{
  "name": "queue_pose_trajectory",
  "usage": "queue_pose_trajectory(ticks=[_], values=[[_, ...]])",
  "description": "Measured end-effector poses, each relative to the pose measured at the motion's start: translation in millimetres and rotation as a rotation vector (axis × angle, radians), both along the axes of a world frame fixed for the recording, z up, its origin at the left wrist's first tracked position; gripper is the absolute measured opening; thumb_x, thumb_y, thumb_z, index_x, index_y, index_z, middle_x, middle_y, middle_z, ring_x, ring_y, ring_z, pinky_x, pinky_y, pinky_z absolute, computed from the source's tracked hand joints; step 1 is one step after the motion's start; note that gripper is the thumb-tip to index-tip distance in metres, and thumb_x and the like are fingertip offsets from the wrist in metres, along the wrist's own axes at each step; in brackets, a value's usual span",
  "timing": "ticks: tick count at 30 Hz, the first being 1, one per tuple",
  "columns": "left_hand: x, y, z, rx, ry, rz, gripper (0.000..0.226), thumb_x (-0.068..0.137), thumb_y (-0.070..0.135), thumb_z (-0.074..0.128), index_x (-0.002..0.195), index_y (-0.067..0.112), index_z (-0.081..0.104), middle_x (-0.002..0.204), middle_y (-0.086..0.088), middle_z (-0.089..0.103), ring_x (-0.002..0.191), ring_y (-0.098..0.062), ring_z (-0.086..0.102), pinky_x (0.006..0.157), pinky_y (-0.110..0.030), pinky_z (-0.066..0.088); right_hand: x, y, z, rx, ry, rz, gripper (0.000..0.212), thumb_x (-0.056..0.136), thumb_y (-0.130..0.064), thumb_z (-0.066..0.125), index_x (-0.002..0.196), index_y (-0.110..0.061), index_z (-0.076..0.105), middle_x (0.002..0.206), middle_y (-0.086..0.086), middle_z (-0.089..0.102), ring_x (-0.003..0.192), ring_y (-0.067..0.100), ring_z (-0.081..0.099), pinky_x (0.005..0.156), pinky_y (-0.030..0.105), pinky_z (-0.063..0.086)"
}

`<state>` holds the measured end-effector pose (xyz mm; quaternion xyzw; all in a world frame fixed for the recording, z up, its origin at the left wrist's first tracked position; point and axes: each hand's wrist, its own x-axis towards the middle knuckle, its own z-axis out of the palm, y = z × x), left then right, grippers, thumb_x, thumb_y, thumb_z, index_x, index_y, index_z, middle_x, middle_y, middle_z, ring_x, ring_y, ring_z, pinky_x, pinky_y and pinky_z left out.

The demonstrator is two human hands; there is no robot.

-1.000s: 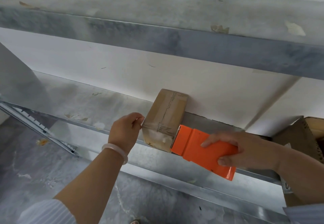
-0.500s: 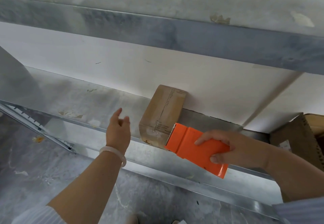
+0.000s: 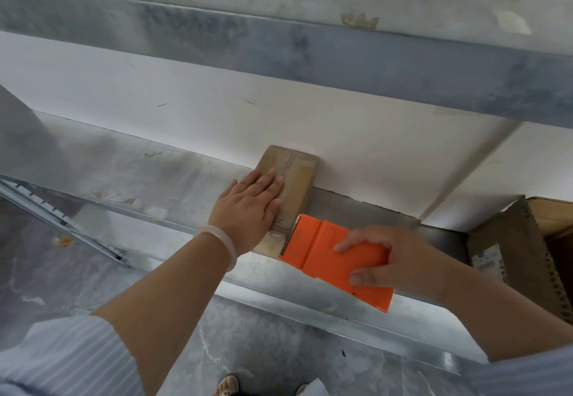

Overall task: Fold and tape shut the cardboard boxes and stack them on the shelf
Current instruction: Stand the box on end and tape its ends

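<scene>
Head view is looking down past a striped sleeve [image 3: 62, 355] and a sandalled foot [image 3: 228, 387] on the grey floor, toward both arms, which are reaching forward to a metal shelf [image 3: 139, 175]. The right hand [image 3: 400, 259] is gripping an orange tape dispenser [image 3: 322, 250], fingers curled over its top and thumb along its near side, and the dispenser's front edge is touching the near end of a small cardboard box [image 3: 302, 178]. The left hand [image 3: 248, 209], wearing a pale bracelet [image 3: 220, 239] at the wrist, is lying flat on the box's top with fingers straight and close together. The box is sitting on the shelf with its far end against the white wall [image 3: 372, 141]. An open brown carton [image 3: 508, 240] is standing on the shelf at the right edge. An upper shelf [image 3: 310, 54] is running across above.
</scene>
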<state>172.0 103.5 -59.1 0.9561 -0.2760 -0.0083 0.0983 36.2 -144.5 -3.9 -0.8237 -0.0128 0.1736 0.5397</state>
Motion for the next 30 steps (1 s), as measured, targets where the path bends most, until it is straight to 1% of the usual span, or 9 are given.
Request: queue_pose_trajectory(ticks=[5,9,14,17,20,23,25,28,30], values=[[0.8,-0.2,2.3,0.043,0.028,-0.003,0.079,0.083,0.059,-0.012,0.154,0.038,0.015,0.162,0.017,0.01,0.15,-0.009,0.002,0.121,-0.04,0.006,-7.5,-16.7,7.3,-0.047,0.03,0.034,0.039,0.061,-0.034,0.087,0.094,-0.048,0.072,0.104,-0.024,0.066,0.095,0.002,0.067,0.078,0.025,0.058],[1.5,-1.3,1.5,0.04,0.017,-0.001,0.078,0.084,0.059,-0.011,0.154,0.037,0.017,0.162,0.016,0.012,0.15,-0.01,0.004,0.121,-0.04,0.006,-12.8,-28.1,10.9,-0.073,0.06,0.031,0.038,0.06,-0.036,0.086,0.093,-0.048,0.072,0.105,-0.027,0.065,0.095,0.001,0.067,0.076,0.024,0.057],[1.7,-1.9,1.0,0.046,0.021,0.001,0.08,0.082,0.06,-0.012,0.154,0.038,0.015,0.162,0.016,0.01,0.15,-0.009,0.003,0.122,-0.04,0.006,-1.8,-20.3,20.3,-0.275,0.025,0.107,0.038,0.068,-0.042,0.086,0.096,-0.059,0.066,0.101,-0.033,0.063,0.09,-0.007,0.064,0.073,0.016,0.054],[1.1,-1.7,1.8,0.043,0.027,-0.003,0.08,0.081,0.061,-0.013,0.154,0.038,0.014,0.162,0.016,0.01,0.15,-0.01,0.001,0.122,-0.04,0.005,6.4,-10.9,27.4,-0.397,0.013,0.139,0.038,0.068,-0.05,0.084,0.098,-0.062,0.062,0.1,-0.028,0.065,0.087,-0.011,0.061,0.073,0.014,0.053],[0.7,-1.7,1.3,0.031,0.017,-0.002,0.08,0.083,0.06,-0.011,0.154,0.038,0.017,0.162,0.016,0.012,0.15,-0.01,0.003,0.121,-0.04,0.006,12.6,2.1,32.3,-0.458,0.035,0.139,0.035,0.069,-0.055,0.081,0.097,-0.061,0.062,0.101,-0.026,0.063,0.086,-0.01,0.06,0.071,0.014,0.051],[1.2,-1.5,0.4,0.034,0.016,0.001,0.079,0.083,0.059,-0.01,0.154,0.038,0.018,0.162,0.016,0.012,0.15,-0.01,0.003,0.121,-0.04,0.006,17.5,16.7,36.7,-0.529,0.036,0.136,0.031,0.072,-0.055,0.079,0.099,-0.054,0.064,0.099,-0.027,0.058,0.085,-0.009,0.056,0.062,0.009,0.042],[1.1,-1.6,0.4,0.032,0.018,0.0,0.079,0.083,0.059,-0.009,0.154,0.038,0.019,0.162,0.016,0.012,0.15,-0.01,0.003,0.121,-0.04,0.006,19.3,26.7,37.0,-0.564,0.021,0.133,0.031,0.073,-0.053,0.078,0.1,-0.051,0.065,0.096,-0.026,0.057,0.084,-0.008,0.055,0.063,0.01,0.041],[0.7,-2.0,1.1,0.044,0.018,0.003,0.08,0.082,0.059,-0.011,0.154,0.038,0.017,0.162,0.017,0.01,0.15,-0.01,0.002,0.121,-0.04,0.006,20.8,39.4,36.9,-0.564,0.021,0.126,0.03,0.074,-0.05,0.077,0.101,-0.047,0.064,0.096,-0.023,0.057,0.088,-0.001,0.057,0.075,0.022,0.05],[0.2,-2.7,1.7,0.045,0.022,0.003,0.08,0.081,0.059,-0.011,0.154,0.039,0.017,0.162,0.016,0.01,0.15,-0.01,0.001,0.121,-0.041,0.006,22.9,44.9,38.7,-0.568,0.03,0.131,0.029,0.074,-0.049,0.077,0.1,-0.047,0.063,0.096,-0.022,0.056,0.088,-0.001,0.055,0.074,0.022,0.05]])
